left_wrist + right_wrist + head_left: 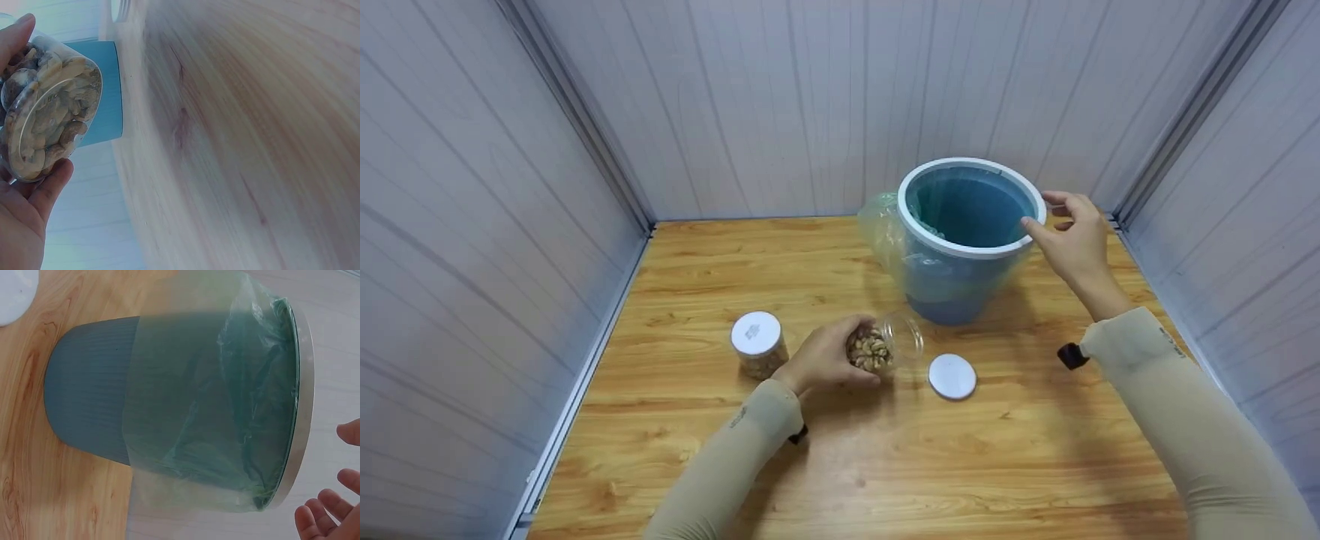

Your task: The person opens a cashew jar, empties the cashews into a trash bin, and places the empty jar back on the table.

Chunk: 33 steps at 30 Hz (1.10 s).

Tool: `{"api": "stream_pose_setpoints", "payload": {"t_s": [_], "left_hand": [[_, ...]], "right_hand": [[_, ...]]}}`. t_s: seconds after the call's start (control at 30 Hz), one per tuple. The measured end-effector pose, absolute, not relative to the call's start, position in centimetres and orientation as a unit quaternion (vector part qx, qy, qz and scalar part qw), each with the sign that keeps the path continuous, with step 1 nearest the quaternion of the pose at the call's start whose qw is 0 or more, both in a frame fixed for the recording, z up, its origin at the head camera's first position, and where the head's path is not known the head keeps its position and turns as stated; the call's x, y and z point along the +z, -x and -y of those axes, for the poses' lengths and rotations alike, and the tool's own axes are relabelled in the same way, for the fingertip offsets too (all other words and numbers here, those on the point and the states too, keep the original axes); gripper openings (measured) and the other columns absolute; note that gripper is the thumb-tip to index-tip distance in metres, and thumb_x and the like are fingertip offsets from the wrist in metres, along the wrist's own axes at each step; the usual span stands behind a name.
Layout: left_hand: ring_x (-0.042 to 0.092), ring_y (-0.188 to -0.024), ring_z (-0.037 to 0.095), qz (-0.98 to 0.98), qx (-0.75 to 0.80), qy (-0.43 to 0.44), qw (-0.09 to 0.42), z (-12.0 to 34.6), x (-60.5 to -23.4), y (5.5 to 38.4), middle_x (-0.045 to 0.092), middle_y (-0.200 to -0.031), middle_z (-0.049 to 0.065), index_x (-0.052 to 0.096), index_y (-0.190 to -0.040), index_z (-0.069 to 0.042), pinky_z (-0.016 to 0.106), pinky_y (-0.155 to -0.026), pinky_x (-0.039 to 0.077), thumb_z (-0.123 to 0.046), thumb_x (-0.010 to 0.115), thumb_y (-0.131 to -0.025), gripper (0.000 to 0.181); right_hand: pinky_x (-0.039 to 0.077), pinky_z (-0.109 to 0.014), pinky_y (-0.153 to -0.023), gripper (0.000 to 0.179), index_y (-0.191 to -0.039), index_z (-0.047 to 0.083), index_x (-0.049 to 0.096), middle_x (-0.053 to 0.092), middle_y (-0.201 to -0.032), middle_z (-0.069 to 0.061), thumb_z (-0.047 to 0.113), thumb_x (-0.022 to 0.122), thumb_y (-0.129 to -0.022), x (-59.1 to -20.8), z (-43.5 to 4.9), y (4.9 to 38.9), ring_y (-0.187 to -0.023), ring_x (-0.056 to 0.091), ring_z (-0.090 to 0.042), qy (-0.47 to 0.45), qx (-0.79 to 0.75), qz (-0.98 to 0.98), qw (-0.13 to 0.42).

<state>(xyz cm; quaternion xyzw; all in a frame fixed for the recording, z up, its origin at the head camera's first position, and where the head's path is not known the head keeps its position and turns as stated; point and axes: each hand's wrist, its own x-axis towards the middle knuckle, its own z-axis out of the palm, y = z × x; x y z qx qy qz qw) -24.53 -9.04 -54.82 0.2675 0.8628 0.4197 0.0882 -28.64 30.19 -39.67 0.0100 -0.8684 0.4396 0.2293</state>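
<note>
One open jar [885, 348] is leaning, mouth rightward, between the capped jar [757, 342] and the lid [952, 376], the left hand [823, 357] gripping it round the sides. The right hand [1076, 238] is hovering beside the bin [971, 253], fingers loosely parted, gripping nothing. Too steep a tilt could be spilling nuts [868, 351] onto the table [870, 480]; a stray nudge from the right hand could be toppling the bin.
</note>
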Motion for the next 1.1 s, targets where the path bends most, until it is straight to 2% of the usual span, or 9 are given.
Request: {"api": "stream_pose_setpoints", "payload": {"t_s": [0.17,0.33,0.5,0.77,0.97,1.1], "left_hand": [[0.066,-0.131,0.022,-0.862,0.421,-0.268,0.09,9.0,-54.5,24.5,0.068,-0.144,-0.001,0.056,-0.155,-0.024,0.045,-0.117,0.054,-0.032,0.104,-0.072,0.097],[0.066,-0.133,0.024,-0.863,0.409,-0.284,0.078,8.9,-53.9,24.7,0.067,-0.146,0.003,0.055,-0.156,-0.018,0.045,-0.117,0.054,-0.029,0.102,-0.075,0.094],[0.066,-0.133,0.028,-0.865,0.391,-0.309,0.054,8.9,-53.5,25.1,0.067,-0.147,0.008,0.055,-0.155,-0.009,0.046,-0.116,0.055,-0.026,0.099,-0.079,0.09],[0.069,-0.129,0.025,-0.867,0.381,-0.32,0.028,9.0,-52.9,25.4,0.07,-0.143,0.007,0.057,-0.153,-0.014,0.044,-0.113,0.057,-0.03,0.1,-0.078,0.088],[0.068,-0.129,0.027,-0.865,0.391,-0.314,0.039,9.0,-52.1,25.4,0.068,-0.144,0.009,0.055,-0.155,-0.009,0.045,-0.113,0.056,-0.03,0.1,-0.078,0.092],[0.067,-0.129,0.026,-0.865,0.395,-0.306,0.045,9.0,-51.6,25.3,0.068,-0.144,0.008,0.056,-0.155,-0.012,0.044,-0.115,0.055,-0.028,0.102,-0.075,0.093]], "right_hand": [[0.052,-0.051,-0.116,0.057,-0.149,-0.001,0.06,0.059,-0.152,-0.023,0.023,0.078,-0.1,-39.5,-30.8,29.5,-0.135,0.057,-0.038,0.012,0.441,0.878,0.185],[0.048,-0.057,-0.122,0.063,-0.156,0.001,0.053,0.052,-0.159,-0.023,0.024,0.077,-0.102,-39.4,-31.2,30.1,-0.142,0.052,-0.04,0.033,0.445,0.884,0.141],[0.046,-0.058,-0.124,0.065,-0.16,0.003,0.049,0.049,-0.163,-0.022,0.022,0.074,-0.103,-39.4,-31.4,31.0,-0.148,0.049,-0.041,0.056,0.447,0.885,0.118],[0.051,-0.055,-0.121,0.062,-0.161,0.001,0.047,0.054,-0.157,-0.028,0.017,0.068,-0.105,-40.0,-31.4,32.2,-0.142,0.055,-0.042,0.071,0.456,0.879,0.118],[0.05,-0.052,-0.122,0.059,-0.161,-0.001,0.045,0.054,-0.157,-0.027,0.011,0.065,-0.106,-40.3,-31.2,32.6,-0.141,0.055,-0.04,0.081,0.48,0.866,0.111],[0.05,-0.051,-0.122,0.059,-0.16,-0.002,0.046,0.053,-0.157,-0.027,0.01,0.064,-0.106,-40.6,-31.1,32.8,-0.14,0.054,-0.039,0.087,0.485,0.863,0.111]]}}
